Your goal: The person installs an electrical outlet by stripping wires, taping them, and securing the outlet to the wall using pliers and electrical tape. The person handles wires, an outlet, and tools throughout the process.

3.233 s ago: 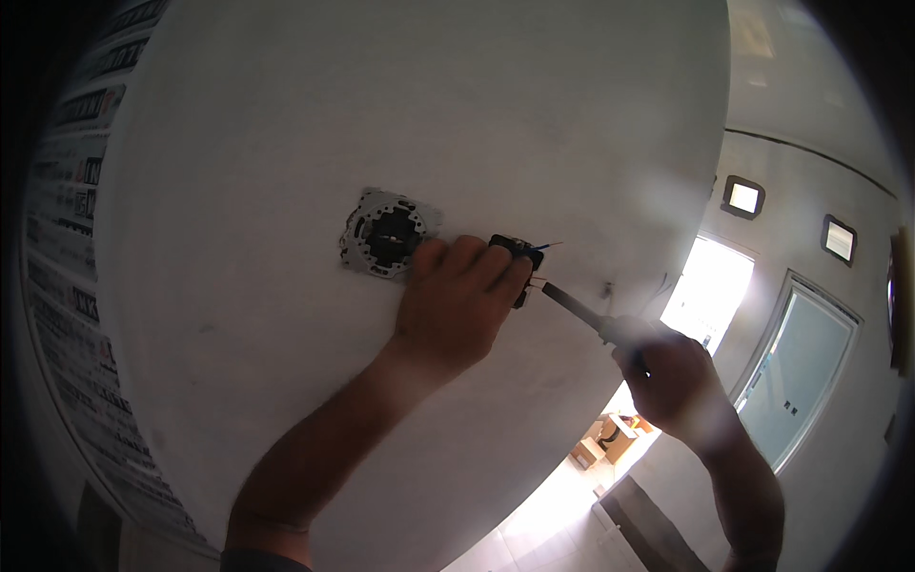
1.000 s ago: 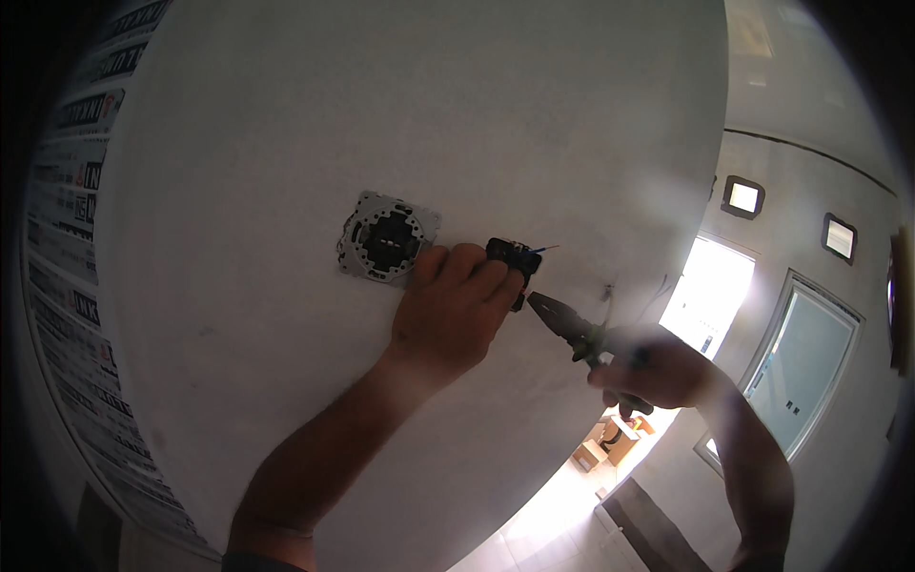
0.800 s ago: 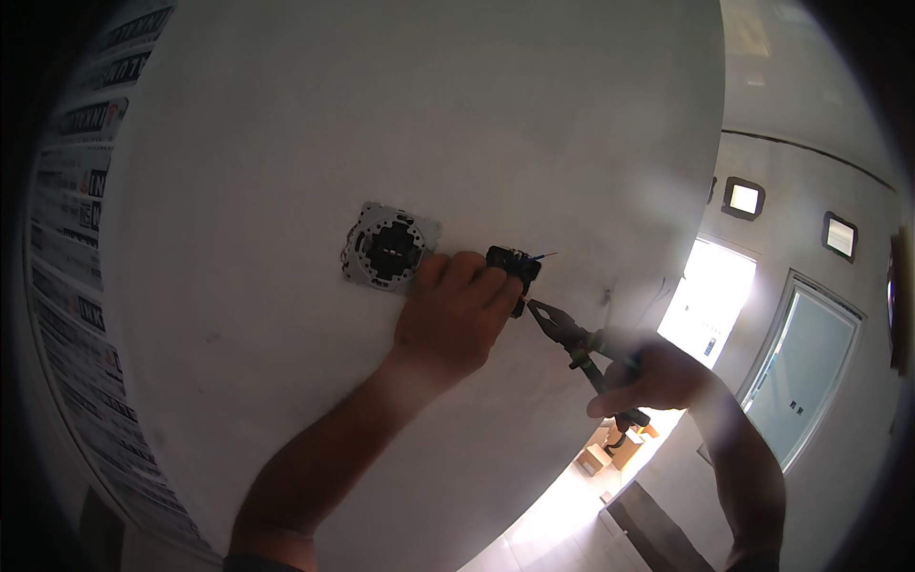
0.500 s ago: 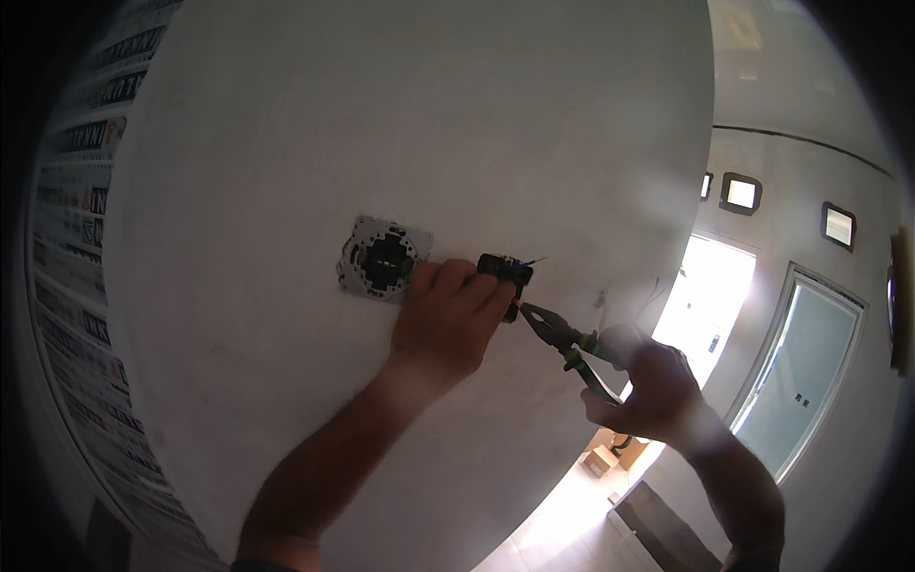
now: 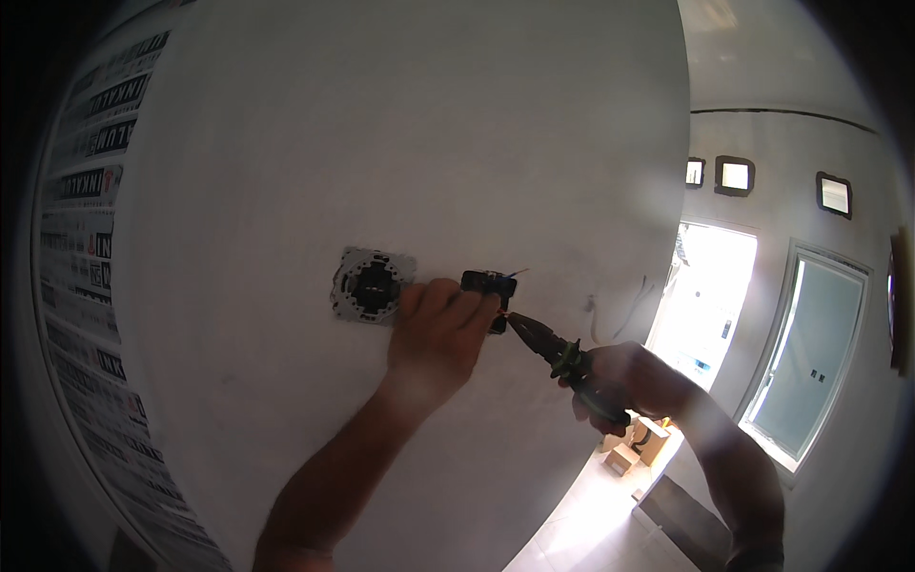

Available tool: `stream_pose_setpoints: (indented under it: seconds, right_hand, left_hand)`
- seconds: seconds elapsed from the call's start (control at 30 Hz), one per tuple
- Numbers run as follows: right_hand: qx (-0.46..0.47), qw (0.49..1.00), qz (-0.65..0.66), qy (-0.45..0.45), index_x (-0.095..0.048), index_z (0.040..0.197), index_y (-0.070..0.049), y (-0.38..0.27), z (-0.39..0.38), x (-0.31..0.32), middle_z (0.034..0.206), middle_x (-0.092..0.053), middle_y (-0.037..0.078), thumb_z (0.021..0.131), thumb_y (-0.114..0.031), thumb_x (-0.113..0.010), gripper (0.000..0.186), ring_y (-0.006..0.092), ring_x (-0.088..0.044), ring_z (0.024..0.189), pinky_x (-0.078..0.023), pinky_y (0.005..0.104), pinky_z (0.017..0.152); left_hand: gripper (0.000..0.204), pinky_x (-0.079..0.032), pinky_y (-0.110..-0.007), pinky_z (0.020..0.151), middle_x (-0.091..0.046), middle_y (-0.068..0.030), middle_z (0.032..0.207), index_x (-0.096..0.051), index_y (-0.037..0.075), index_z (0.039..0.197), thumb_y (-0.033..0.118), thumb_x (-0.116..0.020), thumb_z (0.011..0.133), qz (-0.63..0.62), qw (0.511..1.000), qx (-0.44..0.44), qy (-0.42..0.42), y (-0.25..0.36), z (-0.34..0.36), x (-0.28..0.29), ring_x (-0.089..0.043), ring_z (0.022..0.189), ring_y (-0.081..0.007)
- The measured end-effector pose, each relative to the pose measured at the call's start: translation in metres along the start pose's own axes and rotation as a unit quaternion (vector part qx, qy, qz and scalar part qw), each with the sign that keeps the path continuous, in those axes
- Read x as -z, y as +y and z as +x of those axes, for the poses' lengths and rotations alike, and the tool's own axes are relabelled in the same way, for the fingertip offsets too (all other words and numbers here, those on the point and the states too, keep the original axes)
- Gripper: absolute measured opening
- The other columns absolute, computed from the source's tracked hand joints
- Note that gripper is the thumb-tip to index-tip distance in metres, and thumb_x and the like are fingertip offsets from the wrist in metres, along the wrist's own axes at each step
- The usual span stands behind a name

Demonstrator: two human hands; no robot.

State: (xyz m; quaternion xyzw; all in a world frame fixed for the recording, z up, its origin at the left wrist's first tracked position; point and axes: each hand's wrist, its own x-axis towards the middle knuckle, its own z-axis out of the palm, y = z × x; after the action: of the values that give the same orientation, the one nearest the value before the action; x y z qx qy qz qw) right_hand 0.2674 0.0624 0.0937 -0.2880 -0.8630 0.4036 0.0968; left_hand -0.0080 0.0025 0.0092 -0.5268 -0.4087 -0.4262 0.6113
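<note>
Nine o'clock: black-centred squarish grey socket plate; long black-and-white banded strip. Four o'clock: tapered black-and-green pliers.

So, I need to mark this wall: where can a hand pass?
Bare wall lies above the grey fitting and between printed strip and left forearm. Crowded, rightward from the fitting: left hand, wired black block, pliers, right hand.
</note>
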Motion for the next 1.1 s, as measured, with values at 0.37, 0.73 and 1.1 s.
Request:
stream_pose_setpoints:
  seconds: [0.37,0.73,1.1]
  right_hand:
    - [0.012,0.968,-0.217,0.122,-0.052,0.126,-0.001,-0.020,-0.013,-0.022,0.092,-0.073,0.016,0.082,-0.015,-0.081,0.054,0.0245,-0.074,0.069,-0.061,0.0351,0.066]
    - [0.389,0.499,-0.601,0.488,-0.063,0.126,-0.001,0.025,0.003,-0.017,0.102,-0.061,0.011,0.071,-0.019,-0.078,0.060,0.0224,-0.055,0.071,-0.048,0.0380,0.065]
    - [-0.003,0.990,0.110,-0.092,-0.062,0.120,0.003,0.027,0.009,0.008,0.084,-0.068,0.009,0.095,-0.008,-0.065,0.027,0.0207,-0.070,0.069,-0.053,0.0314,0.053]
  left_hand:
    - [0.027,-0.039,-0.041,0.089,-0.065,0.0045,0.096,-0.074,0.014,0.110,0.016,-0.083,0.084,0.012,1.000,0.002,-0.009,0.003,0.001,0.001,-0.057,0.099,-0.0211]
    - [0.023,-0.038,-0.041,0.089,-0.072,0.0032,0.098,-0.077,0.013,0.108,0.014,-0.082,0.086,0.022,0.999,0.017,-0.025,0.008,0.007,0.002,-0.057,0.099,-0.0213]
    - [0.023,-0.038,-0.040,0.088,-0.073,0.0041,0.093,-0.078,0.013,0.108,0.014,-0.084,0.085,0.013,1.000,0.012,-0.013,0.009,0.005,-0.002,-0.057,0.096,-0.0208]
